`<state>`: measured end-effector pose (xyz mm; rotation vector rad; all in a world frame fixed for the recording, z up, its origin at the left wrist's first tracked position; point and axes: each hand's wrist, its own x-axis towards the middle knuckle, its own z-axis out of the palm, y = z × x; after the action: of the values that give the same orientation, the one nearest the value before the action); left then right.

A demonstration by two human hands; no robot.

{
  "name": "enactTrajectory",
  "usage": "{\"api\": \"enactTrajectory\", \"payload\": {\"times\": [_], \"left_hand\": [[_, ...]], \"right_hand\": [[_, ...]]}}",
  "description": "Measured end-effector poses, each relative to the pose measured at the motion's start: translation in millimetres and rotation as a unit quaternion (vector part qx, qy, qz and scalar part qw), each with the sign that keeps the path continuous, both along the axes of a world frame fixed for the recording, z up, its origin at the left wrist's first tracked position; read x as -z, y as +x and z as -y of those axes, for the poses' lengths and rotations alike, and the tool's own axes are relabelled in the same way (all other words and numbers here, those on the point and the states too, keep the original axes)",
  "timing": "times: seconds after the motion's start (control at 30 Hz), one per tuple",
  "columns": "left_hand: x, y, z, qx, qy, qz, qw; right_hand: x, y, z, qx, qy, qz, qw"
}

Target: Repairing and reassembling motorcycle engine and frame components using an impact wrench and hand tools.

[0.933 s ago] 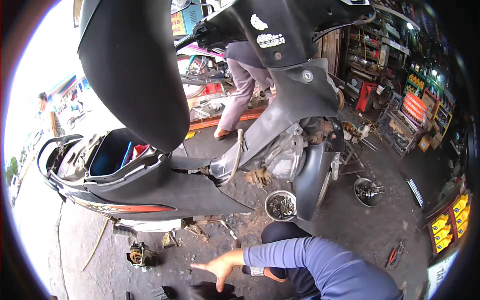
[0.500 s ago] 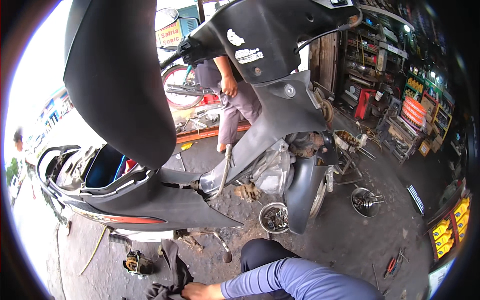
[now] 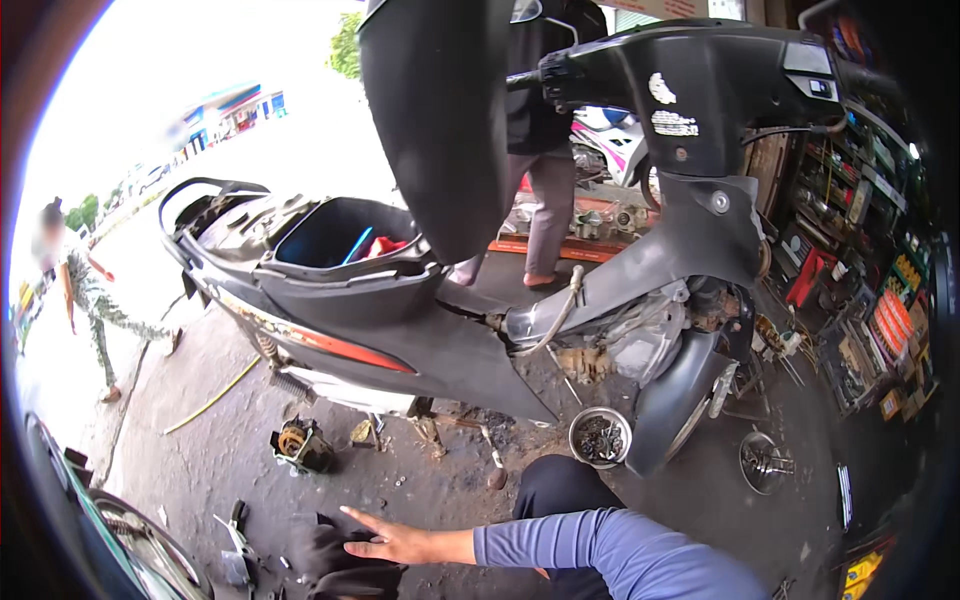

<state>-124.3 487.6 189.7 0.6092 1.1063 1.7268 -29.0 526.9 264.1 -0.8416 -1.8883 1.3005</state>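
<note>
My right hand (image 3: 395, 540) reaches in from the lower right on a blue-sleeved forearm, fingers stretched and apart over a dark crumpled cloth (image 3: 330, 575) on the ground. Just left of it lie small black and silver parts (image 3: 236, 550). A greasy mechanical assembly (image 3: 300, 447) sits above the cloth. Across from me stands a black scooter (image 3: 460, 365), its seat (image 3: 430, 120) raised over an open storage compartment (image 3: 330, 235) holding blue and red items. A steel bowl (image 3: 600, 437) of small metal parts rests beside a loose-looking dark front panel (image 3: 665, 400). My left hand is out of view.
A second bowl (image 3: 762, 462) of tools sits rightward, near cluttered shelving (image 3: 840, 200). A person (image 3: 540, 170) in dark top stands behind the scooter; another (image 3: 90, 300) walks at far left. A wheel (image 3: 130, 530) is at lower left; a yellow hose (image 3: 210, 395) crosses the ground.
My right hand took hold of the dark cloth and has since released it, lower down. The view has turned left, showing more street and a wheel. The people have moved.
</note>
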Motion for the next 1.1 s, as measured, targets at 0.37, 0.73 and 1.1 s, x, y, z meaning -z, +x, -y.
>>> {"api": "enactTrajectory", "payload": {"times": [0.37,0.73,1.1], "left_hand": [[-63.9,-49.3,81.8,-0.078,0.135,0.192,0.969],[-134.4,-143.3,192.7,-0.217,0.115,-0.134,0.96],[-176.7,-219.9,280.6,-0.287,-0.166,-0.312,0.89]], "right_hand": [[-57.8,-56.0,-0.5,-0.23,-0.105,-0.009,0.967],[-224.9,-136.4,-160.9,0.005,0.222,-0.259,0.94],[-405.9,-150.8,-404.4,-0.047,-0.194,-0.462,0.864]]}}
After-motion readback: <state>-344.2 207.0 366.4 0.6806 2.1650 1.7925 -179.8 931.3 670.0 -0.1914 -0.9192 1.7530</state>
